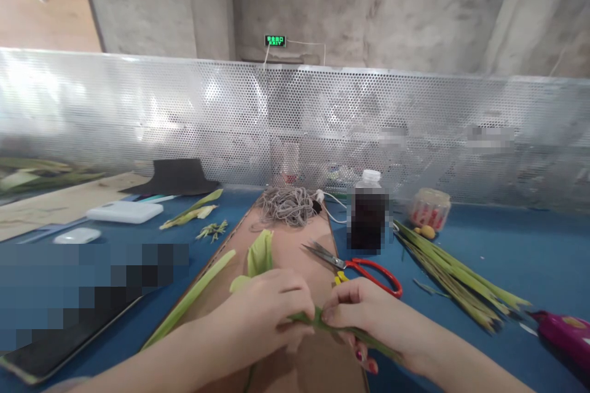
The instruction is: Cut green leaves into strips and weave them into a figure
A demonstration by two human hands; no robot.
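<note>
A long green leaf strip stretches between my two hands over a strip of brown cardboard. My left hand pinches it from the left, and my right hand has thumb and fingers closed on it just to the right. The strip's end trails under my right wrist. Behind my left hand lies a folded pale green leaf piece. Red-handled scissors rest just beyond my right hand, blades pointing left. Another pale green leaf strip lies along the cardboard's left edge.
Grey cord is heaped at the cardboard's far end. A dark bottle with a white cap stands right of it. Green stalks and a purple tool lie at right. A white case lies at left, before a perforated metal screen.
</note>
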